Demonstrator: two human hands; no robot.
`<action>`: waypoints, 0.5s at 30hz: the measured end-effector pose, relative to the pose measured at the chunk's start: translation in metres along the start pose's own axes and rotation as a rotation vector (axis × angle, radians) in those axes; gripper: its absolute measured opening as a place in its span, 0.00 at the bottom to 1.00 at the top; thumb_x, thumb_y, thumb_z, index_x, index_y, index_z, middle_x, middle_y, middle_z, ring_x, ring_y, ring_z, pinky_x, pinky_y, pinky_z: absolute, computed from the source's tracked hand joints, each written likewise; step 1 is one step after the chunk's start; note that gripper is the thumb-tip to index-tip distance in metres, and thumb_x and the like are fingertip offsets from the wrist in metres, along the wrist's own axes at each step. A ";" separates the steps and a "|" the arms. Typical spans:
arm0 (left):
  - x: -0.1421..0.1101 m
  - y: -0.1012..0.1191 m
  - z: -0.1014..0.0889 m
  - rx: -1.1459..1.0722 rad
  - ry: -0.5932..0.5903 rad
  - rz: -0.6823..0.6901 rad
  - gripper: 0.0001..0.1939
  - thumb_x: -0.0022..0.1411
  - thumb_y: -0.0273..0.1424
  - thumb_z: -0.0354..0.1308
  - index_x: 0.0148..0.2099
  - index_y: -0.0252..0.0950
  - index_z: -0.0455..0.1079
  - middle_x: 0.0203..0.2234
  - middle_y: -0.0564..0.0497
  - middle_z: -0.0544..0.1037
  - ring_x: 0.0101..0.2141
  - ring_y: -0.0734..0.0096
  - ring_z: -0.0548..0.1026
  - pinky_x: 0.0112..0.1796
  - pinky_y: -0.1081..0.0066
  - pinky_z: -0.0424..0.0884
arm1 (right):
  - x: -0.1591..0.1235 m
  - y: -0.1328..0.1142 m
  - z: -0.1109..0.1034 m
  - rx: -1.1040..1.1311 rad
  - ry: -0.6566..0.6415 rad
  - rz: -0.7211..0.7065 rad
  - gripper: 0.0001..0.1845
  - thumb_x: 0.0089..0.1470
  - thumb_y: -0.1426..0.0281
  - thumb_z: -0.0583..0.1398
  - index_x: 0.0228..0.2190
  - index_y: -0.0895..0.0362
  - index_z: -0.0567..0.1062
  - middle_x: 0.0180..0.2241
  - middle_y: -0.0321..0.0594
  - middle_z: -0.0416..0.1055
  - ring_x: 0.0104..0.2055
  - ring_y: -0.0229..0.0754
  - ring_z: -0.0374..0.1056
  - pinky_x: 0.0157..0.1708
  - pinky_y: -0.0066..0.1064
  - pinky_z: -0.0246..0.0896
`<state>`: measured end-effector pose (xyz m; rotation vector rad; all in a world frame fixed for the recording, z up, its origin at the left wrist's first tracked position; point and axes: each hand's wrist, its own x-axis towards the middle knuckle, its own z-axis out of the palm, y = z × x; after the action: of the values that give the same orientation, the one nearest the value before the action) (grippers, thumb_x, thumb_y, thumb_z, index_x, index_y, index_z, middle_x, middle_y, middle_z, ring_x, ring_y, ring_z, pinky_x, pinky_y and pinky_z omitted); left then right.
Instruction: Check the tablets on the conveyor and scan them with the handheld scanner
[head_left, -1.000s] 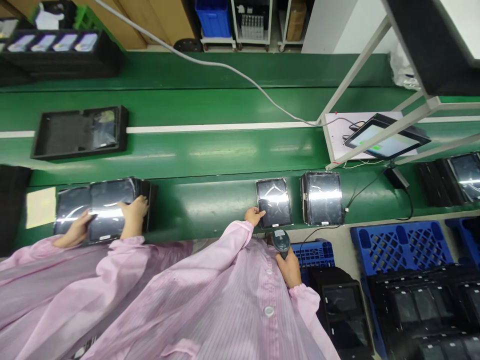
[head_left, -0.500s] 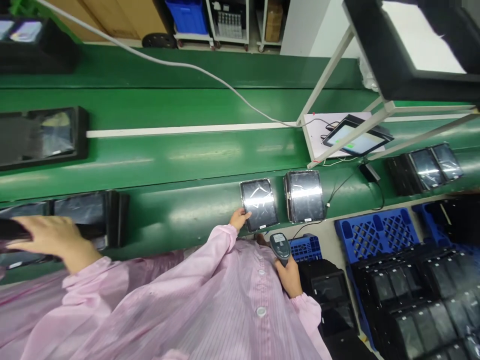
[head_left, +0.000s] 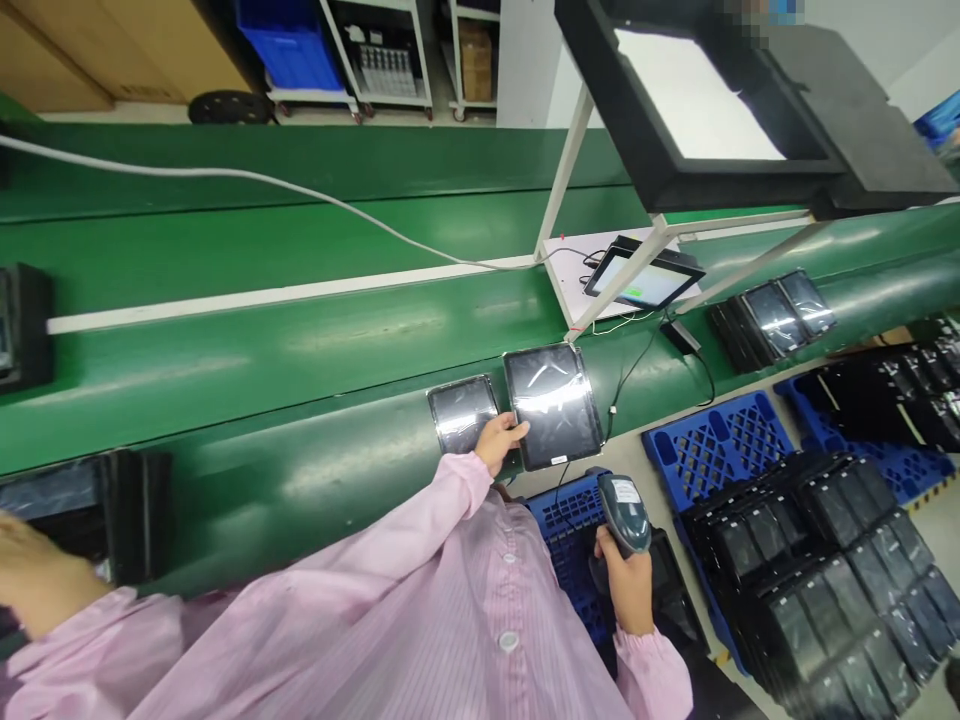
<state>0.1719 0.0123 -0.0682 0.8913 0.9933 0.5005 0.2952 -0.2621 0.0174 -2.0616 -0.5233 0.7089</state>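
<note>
Far to the left of the left hand, a co-worker's hand (head_left: 45,585) is over dark flat panels (head_left: 56,490), and beyond them the end of a black foam tray (head_left: 34,325) enters the view. Farther beyond the left hand stand a blue bin (head_left: 292,50), its contents hidden, and a white shelf cart (head_left: 395,100) bearing rows of small grey pieces (head_left: 386,70). Just left of the left hand's fingers, a second panel (head_left: 459,412) lies on the green bench (head_left: 300,480). The left hand (head_left: 501,443) grasps the left edge of a film-covered screen panel (head_left: 553,405), thumb over its face, the panel extending right of the hand; its lower edge carries a white sticker (head_left: 559,460) too small to read. Beyond that hand and to the right, a tablet (head_left: 637,280) shows a green patch, any words illegible. The right hand (head_left: 628,580) is wrapped round the handle of a barcode scanner (head_left: 628,520), whose white label (head_left: 624,492) has print too fine to make out. High beyond it, a black foam holder (head_left: 750,180) frames a white sheet (head_left: 697,95). Right of this hand, a blue pallet (head_left: 716,440) adjoins stacked black trays (head_left: 832,560) with dark panels in their pockets, bearing tiny pale stickers.
</note>
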 end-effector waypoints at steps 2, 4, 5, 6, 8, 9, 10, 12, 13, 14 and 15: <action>0.012 -0.009 0.026 0.021 -0.005 -0.009 0.25 0.54 0.48 0.73 0.44 0.35 0.76 0.39 0.44 0.81 0.37 0.63 0.80 0.35 0.68 0.76 | 0.005 0.001 -0.003 -0.022 -0.004 0.014 0.24 0.56 0.50 0.63 0.21 0.55 0.72 0.23 0.41 0.71 0.28 0.46 0.67 0.34 0.36 0.63; 0.018 -0.018 0.042 0.037 0.013 -0.005 0.23 0.56 0.47 0.71 0.44 0.34 0.76 0.39 0.43 0.81 0.37 0.64 0.80 0.35 0.69 0.76 | 0.007 0.004 -0.001 -0.025 -0.020 0.020 0.24 0.55 0.49 0.63 0.21 0.55 0.72 0.22 0.41 0.71 0.28 0.46 0.67 0.34 0.36 0.63; 0.020 -0.021 0.047 0.047 0.027 0.002 0.22 0.57 0.46 0.71 0.45 0.34 0.76 0.40 0.44 0.81 0.38 0.64 0.80 0.35 0.69 0.76 | 0.007 0.005 0.002 -0.019 -0.034 0.022 0.24 0.55 0.49 0.63 0.22 0.55 0.72 0.22 0.41 0.72 0.28 0.46 0.68 0.34 0.36 0.64; 0.022 -0.024 0.049 0.060 0.042 0.009 0.21 0.58 0.45 0.71 0.45 0.34 0.76 0.41 0.44 0.81 0.38 0.64 0.80 0.36 0.68 0.77 | 0.007 0.007 0.006 -0.011 -0.051 0.024 0.24 0.54 0.48 0.63 0.22 0.55 0.73 0.22 0.41 0.72 0.27 0.47 0.68 0.33 0.36 0.64; 0.025 -0.025 0.044 0.105 0.071 0.017 0.21 0.56 0.43 0.73 0.44 0.35 0.77 0.39 0.45 0.82 0.37 0.65 0.80 0.36 0.68 0.77 | 0.006 0.010 0.016 -0.003 -0.101 0.021 0.22 0.54 0.49 0.63 0.25 0.56 0.75 0.24 0.43 0.74 0.29 0.48 0.70 0.34 0.37 0.66; 0.027 -0.024 0.038 0.138 0.086 0.014 0.21 0.54 0.42 0.74 0.42 0.34 0.77 0.36 0.46 0.82 0.34 0.65 0.80 0.34 0.68 0.76 | 0.006 0.012 0.023 -0.003 -0.137 0.012 0.21 0.54 0.50 0.63 0.27 0.57 0.76 0.26 0.44 0.76 0.30 0.49 0.72 0.36 0.37 0.68; 0.028 -0.022 0.027 0.175 0.104 0.009 0.20 0.52 0.42 0.75 0.40 0.34 0.76 0.32 0.47 0.81 0.31 0.65 0.80 0.33 0.68 0.76 | 0.006 0.013 0.031 -0.006 -0.180 -0.003 0.21 0.55 0.52 0.63 0.31 0.58 0.78 0.29 0.46 0.78 0.33 0.51 0.74 0.38 0.38 0.69; 0.029 -0.017 -0.004 0.245 0.160 -0.004 0.19 0.53 0.44 0.74 0.36 0.35 0.75 0.26 0.49 0.80 0.25 0.67 0.77 0.30 0.68 0.73 | 0.008 0.015 0.050 -0.022 -0.295 -0.046 0.20 0.55 0.55 0.62 0.40 0.59 0.79 0.37 0.50 0.81 0.41 0.54 0.76 0.43 0.39 0.70; 0.027 -0.015 -0.024 0.275 0.200 -0.008 0.18 0.57 0.45 0.72 0.34 0.35 0.74 0.23 0.50 0.78 0.24 0.68 0.76 0.29 0.68 0.73 | 0.009 0.016 0.062 -0.041 -0.361 -0.065 0.21 0.55 0.57 0.61 0.43 0.59 0.79 0.40 0.50 0.81 0.43 0.54 0.77 0.45 0.39 0.69; 0.024 -0.014 -0.045 0.301 0.249 -0.011 0.18 0.61 0.45 0.68 0.33 0.36 0.73 0.22 0.51 0.77 0.23 0.68 0.75 0.29 0.69 0.72 | 0.011 0.017 0.076 -0.067 -0.424 -0.083 0.21 0.56 0.59 0.61 0.46 0.59 0.78 0.43 0.50 0.81 0.46 0.55 0.77 0.46 0.39 0.69; 0.018 -0.014 -0.066 0.325 0.304 -0.014 0.17 0.65 0.45 0.65 0.33 0.36 0.72 0.21 0.51 0.77 0.23 0.69 0.75 0.31 0.68 0.73 | 0.012 0.018 0.090 -0.106 -0.479 -0.099 0.21 0.56 0.61 0.60 0.47 0.59 0.77 0.44 0.50 0.81 0.47 0.54 0.77 0.47 0.39 0.68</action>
<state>0.1220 0.0449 -0.1057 1.1169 1.3847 0.4784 0.2471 -0.2109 -0.0425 -1.9435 -0.9422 1.1430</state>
